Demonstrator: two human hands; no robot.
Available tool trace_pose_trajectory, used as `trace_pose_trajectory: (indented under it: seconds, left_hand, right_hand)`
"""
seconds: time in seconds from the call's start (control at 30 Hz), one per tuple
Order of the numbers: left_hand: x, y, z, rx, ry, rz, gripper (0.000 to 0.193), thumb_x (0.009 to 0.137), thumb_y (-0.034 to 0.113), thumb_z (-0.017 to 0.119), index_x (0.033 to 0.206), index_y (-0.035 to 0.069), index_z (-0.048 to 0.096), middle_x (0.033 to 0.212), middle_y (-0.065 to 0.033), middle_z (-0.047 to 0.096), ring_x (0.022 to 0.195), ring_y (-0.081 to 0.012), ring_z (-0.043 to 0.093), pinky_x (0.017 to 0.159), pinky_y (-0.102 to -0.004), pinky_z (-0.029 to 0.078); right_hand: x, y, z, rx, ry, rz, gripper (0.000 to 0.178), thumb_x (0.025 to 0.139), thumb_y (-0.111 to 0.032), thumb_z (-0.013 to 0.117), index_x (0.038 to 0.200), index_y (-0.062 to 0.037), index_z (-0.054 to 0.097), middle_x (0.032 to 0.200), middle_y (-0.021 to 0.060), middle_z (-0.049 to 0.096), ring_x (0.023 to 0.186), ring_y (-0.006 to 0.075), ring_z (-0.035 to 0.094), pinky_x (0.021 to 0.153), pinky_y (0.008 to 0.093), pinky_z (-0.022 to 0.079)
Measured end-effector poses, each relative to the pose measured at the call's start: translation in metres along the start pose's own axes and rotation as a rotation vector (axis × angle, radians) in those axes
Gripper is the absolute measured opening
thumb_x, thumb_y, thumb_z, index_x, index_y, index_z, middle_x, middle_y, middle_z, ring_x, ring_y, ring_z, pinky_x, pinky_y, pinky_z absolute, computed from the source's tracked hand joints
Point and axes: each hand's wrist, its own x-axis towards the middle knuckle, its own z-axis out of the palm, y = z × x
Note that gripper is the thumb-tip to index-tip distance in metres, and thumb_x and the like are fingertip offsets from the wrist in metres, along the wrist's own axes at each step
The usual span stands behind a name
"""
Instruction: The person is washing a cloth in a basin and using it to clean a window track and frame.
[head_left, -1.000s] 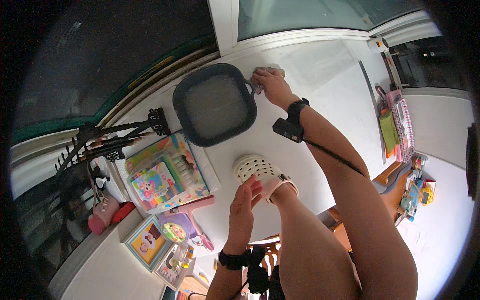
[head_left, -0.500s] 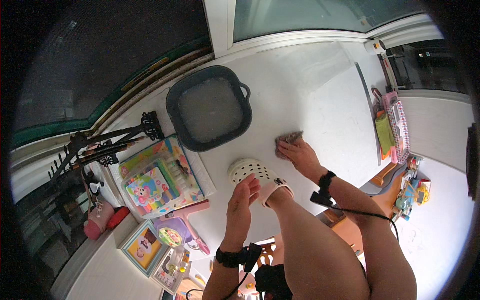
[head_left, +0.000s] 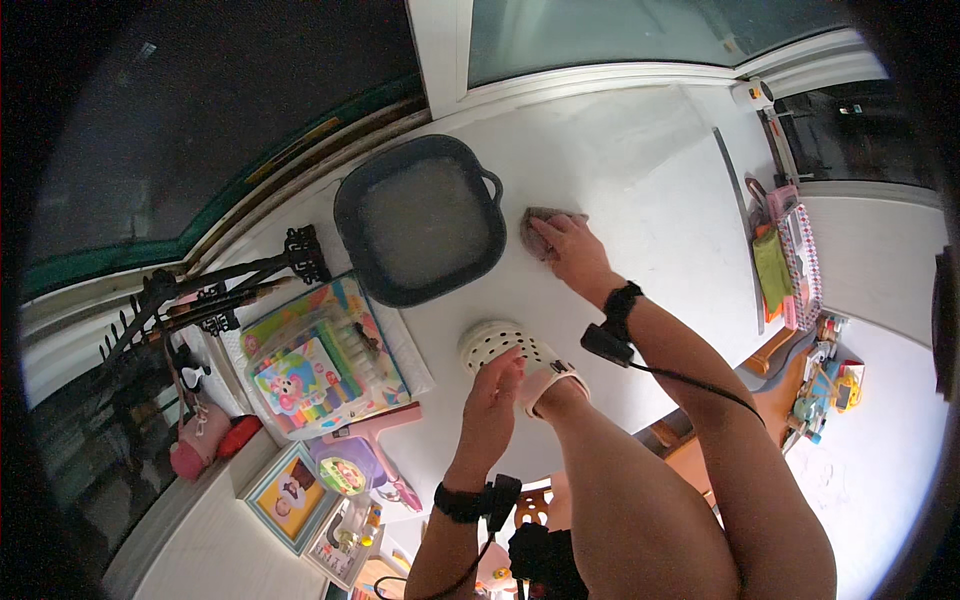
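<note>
Under my right hand [head_left: 580,262] a crumpled grey-brown cloth [head_left: 538,236] is pressed flat to the white tabletop [head_left: 650,230], just right of a dark square basin. My fingers lie over the cloth and hide part of it. The dark basin [head_left: 425,285] has a loop handle and holds cloudy water [head_left: 420,212]. My left hand [head_left: 490,400] hovers over or beside a cream clog [head_left: 500,338] with holes, fingers stretched and nothing seen in them. The clog is on my foot, planted on the tabletop.
Packaged colouring sets [head_left: 315,375] lie left, below a black rack [head_left: 250,270] holding brushes. A framed photo [head_left: 288,497] and a pink tool [head_left: 375,435] are near the left edge. A checkered box [head_left: 798,255] stands at the right end; windows border the far side.
My right hand has slid the cloth leftward and away from me, closer to the basin. My left hand has shifted only slightly; foot and basin look the same.
</note>
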Motion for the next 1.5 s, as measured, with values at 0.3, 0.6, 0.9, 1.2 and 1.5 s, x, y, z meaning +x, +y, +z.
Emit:
trace_pose_trajectory:
  seconds: [0.3, 0.6, 0.9, 1.2, 1.5]
  left_hand:
    - [0.008, -0.014, -0.008, 1.156, -0.143, 0.092, 0.038, 0.093, 0.031, 0.049, 0.121, 0.006, 0.054, 0.106, -0.0203, 0.056, 0.095, -0.0384, 0.060, 0.076, -0.0479, 0.051]
    - [0.022, 0.001, 0.003, 1.119, -0.283, -0.092, 0.040, 0.098, 0.038, 0.039, 0.112, 0.006, 0.057, 0.107, -0.0212, 0.056, 0.100, -0.0392, 0.057, 0.086, -0.0482, 0.048]
    - [0.021, -0.013, 0.007, 1.125, -0.188, -0.002, 0.034, 0.094, 0.035, 0.044, 0.108, 0.008, 0.061, 0.109, -0.0163, 0.059, 0.101, -0.0346, 0.059, 0.082, -0.0465, 0.050]
    - [0.017, -0.026, -0.002, 1.089, -0.131, 0.001, 0.028, 0.093, 0.032, 0.048, 0.102, 0.009, 0.061, 0.102, -0.0143, 0.059, 0.095, -0.0338, 0.060, 0.077, -0.0473, 0.050]
    - [0.020, -0.025, -0.001, 1.069, -0.099, 0.010, 0.026, 0.091, 0.031, 0.051, 0.100, 0.008, 0.058, 0.102, -0.0141, 0.060, 0.092, -0.0358, 0.062, 0.075, -0.0481, 0.051]
  right_hand:
    - [-0.095, -0.006, -0.049, -0.235, -0.661, 0.425, 0.044, 0.091, -0.022, 0.051, 0.128, 0.0023, 0.047, 0.110, 0.0311, 0.057, 0.082, 0.0367, 0.065, 0.073, 0.0415, 0.055]
    - [-0.168, 0.013, -0.028, 0.081, -0.438, 0.702, 0.065, 0.087, -0.022, 0.050, 0.136, 0.0078, 0.020, 0.078, 0.0333, 0.061, 0.079, 0.0473, 0.062, 0.072, 0.0510, 0.051]
    - [-0.192, 0.042, -0.007, 0.076, -0.414, 0.772, 0.068, 0.089, -0.025, 0.049, 0.141, 0.0008, 0.012, 0.087, 0.0306, 0.064, 0.074, 0.0436, 0.064, 0.070, 0.0489, 0.052]
    - [-0.179, 0.022, -0.003, 0.262, -0.232, 0.897, 0.065, 0.089, -0.020, 0.048, 0.139, -0.0003, 0.011, 0.091, 0.0368, 0.060, 0.085, 0.0498, 0.061, 0.075, 0.0529, 0.049]
    - [-0.190, 0.048, 0.006, 0.606, -0.026, 1.142, 0.062, 0.092, -0.016, 0.048, 0.142, -0.0030, 0.014, 0.118, 0.0331, 0.047, 0.102, 0.0416, 0.055, 0.087, 0.0432, 0.047]
